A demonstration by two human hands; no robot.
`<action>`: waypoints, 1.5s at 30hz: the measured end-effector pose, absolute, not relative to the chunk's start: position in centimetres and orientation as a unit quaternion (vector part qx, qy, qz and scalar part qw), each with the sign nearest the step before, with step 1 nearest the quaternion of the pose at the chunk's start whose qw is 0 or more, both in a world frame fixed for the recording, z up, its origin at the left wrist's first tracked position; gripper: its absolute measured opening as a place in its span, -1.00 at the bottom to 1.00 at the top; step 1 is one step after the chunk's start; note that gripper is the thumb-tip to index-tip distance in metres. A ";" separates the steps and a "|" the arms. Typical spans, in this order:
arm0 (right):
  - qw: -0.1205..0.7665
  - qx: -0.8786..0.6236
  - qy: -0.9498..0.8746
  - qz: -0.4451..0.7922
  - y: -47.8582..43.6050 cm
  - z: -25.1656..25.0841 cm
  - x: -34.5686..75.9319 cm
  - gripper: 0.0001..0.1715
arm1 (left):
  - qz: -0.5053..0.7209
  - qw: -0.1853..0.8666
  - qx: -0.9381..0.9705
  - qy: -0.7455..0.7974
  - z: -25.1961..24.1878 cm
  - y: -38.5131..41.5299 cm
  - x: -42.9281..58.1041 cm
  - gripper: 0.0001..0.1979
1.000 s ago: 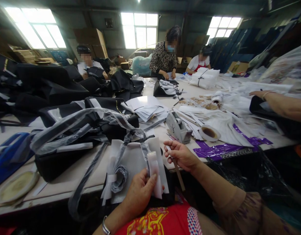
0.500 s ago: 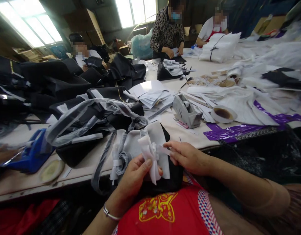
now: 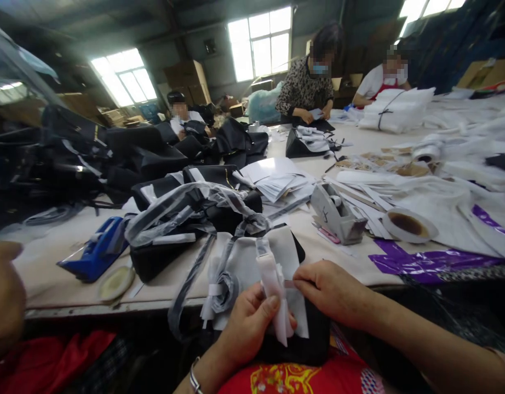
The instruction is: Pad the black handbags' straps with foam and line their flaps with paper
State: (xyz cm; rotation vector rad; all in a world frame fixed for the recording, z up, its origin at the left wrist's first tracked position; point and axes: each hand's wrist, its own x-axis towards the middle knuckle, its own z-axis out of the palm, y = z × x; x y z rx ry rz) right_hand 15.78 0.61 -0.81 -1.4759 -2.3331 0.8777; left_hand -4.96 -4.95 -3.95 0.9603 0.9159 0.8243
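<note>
My left hand (image 3: 252, 317) is closed around a folded white wrapping sheet (image 3: 271, 273), thumb on top. Just to its right, my right hand (image 3: 324, 282) pinches the end of a short strip of clear tape (image 3: 291, 284), which reaches to the wrapping. Both hands are over a black bag (image 3: 314, 328) at the table edge, with a white sheet (image 3: 246, 257) lying on it. A plastic-wrapped strap (image 3: 227, 293) lies coiled on the left of the bag, bound by a white band. What is inside the folded wrapping is hidden.
A grey tape dispenser (image 3: 337, 213) and a tape roll (image 3: 411, 224) are to the right, near purple tape (image 3: 433, 262). At left are a blue tape dispenser (image 3: 94, 249), a wrapped black bag (image 3: 162, 257) and another person's blurred hand (image 3: 6, 290). Co-workers sit or stand across the table.
The view has tilted up and swung left, so the scene sits lower and further right. My right hand has drawn closer to the wrapping with the tape. The other person's hand at left appears larger.
</note>
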 end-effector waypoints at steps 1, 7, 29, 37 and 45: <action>0.131 -0.498 -0.795 0.320 0.7 -1.0 15.5 -0.66 | 0.374 0.709 0.436 0.408 -3.9 -5.0 -4.8 -0.59; 0.200 -0.462 -0.651 0.567 0.8 -2.8 13.9 -0.73 | 0.375 0.708 0.442 0.403 -3.8 -5.0 -4.3 -0.57; 0.319 -0.435 -0.324 0.777 -2.6 -4.0 12.0 -0.62 | 0.377 0.717 0.417 0.411 -4.7 -4.3 -4.0 -0.55; 0.290 -0.381 -0.355 0.803 -1.7 -5.0 12.9 -0.57 | 0.355 0.746 0.389 0.408 -5.5 -4.1 -4.4 -0.46; 0.245 -0.389 -0.394 0.796 -1.3 -4.5 14.2 -0.60 | 0.348 0.729 0.418 0.416 -6.0 -4.4 -4.3 -0.47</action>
